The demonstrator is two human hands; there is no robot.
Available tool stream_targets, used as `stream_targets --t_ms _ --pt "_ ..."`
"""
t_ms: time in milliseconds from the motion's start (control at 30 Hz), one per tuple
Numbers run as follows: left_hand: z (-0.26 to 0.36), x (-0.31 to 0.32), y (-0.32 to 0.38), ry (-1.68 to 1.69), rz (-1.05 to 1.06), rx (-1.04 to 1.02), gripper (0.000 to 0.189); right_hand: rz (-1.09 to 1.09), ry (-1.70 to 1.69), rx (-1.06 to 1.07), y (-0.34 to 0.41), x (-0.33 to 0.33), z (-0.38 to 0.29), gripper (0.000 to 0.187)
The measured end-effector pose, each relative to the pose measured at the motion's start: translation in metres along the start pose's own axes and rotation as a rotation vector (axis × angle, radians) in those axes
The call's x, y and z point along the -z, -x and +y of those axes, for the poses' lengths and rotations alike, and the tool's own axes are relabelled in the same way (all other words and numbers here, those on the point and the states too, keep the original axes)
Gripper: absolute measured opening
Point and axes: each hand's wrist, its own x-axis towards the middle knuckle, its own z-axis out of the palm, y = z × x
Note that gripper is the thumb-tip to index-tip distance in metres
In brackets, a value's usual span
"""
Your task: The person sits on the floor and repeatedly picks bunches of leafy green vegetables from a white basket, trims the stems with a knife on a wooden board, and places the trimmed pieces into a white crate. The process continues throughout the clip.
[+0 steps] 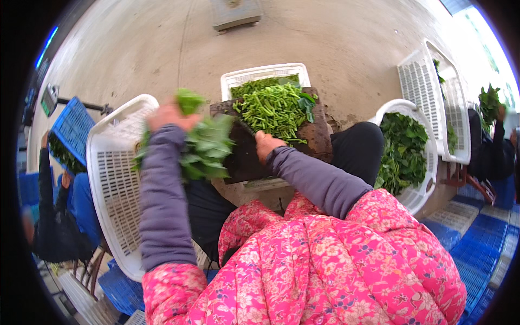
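My left hand [172,115] grips a bunch of leafy greens [207,150], blurred by motion, over the left end of the board and beside a white plastic basket. In my right hand [268,145] is a knife [246,127], its dark blade pointing away to the upper left; part of it is hard to make out. A heap of chopped green stems [272,111] lies on the dark wooden board [248,162], right beside the knife. The board rests across a white plastic crate [264,71], in which more cut greens [254,86] show at the far end.
At my left stands a tall white slatted basket [115,191]. On my right a round white basket [432,154] holds leafy greens [402,150]. Beyond it is another white crate [422,93]. A platform scale [237,14] sits ahead. People work on both sides, one near a blue crate [73,130].
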Motion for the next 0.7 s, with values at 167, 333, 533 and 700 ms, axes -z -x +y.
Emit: stream_targets --t_ms 167,333,533,700 --pt "-0.211 -0.005 -0.058 -0.005 0.115 0.126 0.082 0.078 0.012 0.015 0.017 -0.022 -0.011 0.025" --pt "-0.299 -0.119 -0.085 0.010 -0.366 0.022 0.066 0.307 -0.115 0.165 0.044 0.044 0.011 0.029" --pt "-0.218 -0.106 -0.126 -0.442 -0.122 0.255 0.088 1.061 0.046 -0.064 0.142 0.195 0.216 0.009" --pt "0.011 -0.010 -0.177 -0.428 0.116 0.016 0.081 0.482 -0.141 -0.930 0.250 0.163 0.413 0.038"
